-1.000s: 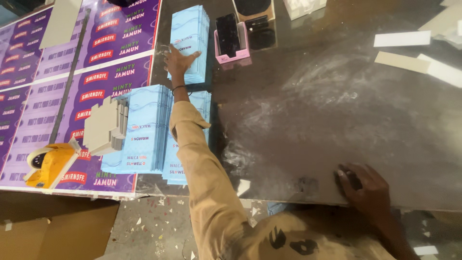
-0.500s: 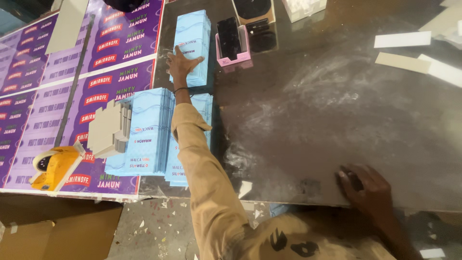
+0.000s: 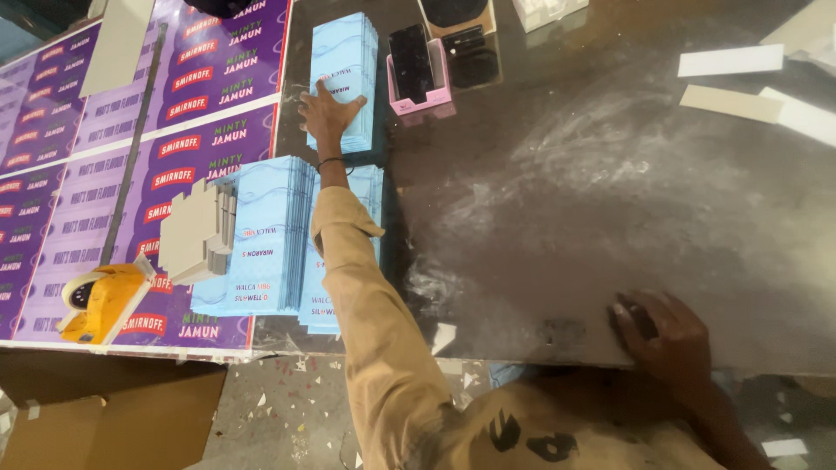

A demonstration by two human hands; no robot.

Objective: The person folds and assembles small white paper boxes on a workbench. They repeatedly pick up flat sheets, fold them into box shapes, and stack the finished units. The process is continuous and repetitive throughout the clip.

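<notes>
1. Pale blue, glossy flat cards: far stack of blue cards (image 3: pixel 347 78) lying on the dark tabletop (image 3: pixel 566 200), just beside a pink holder (image 3: pixel 418 87).
2. Left hand (image 3: pixel 326 113) stretched out, fingers spread flat on that stack's near edge; pressing, not clasping, nothing lifted.
3. Right hand (image 3: pixel 666 335) resting palm-down at the table's near edge, fingers loosely curled, holding nothing.
4. Likely slip: smooth cards sliding and fanning under a one-sided push, possibly nudging the holder.
5. Nearer blue stacks (image 3: pixel 279 235) already fanned; grey card pieces (image 3: pixel 196 231) and a yellow tape dispenser (image 3: pixel 104 300) on purple printed sheets (image 3: pixel 78 174).
</notes>
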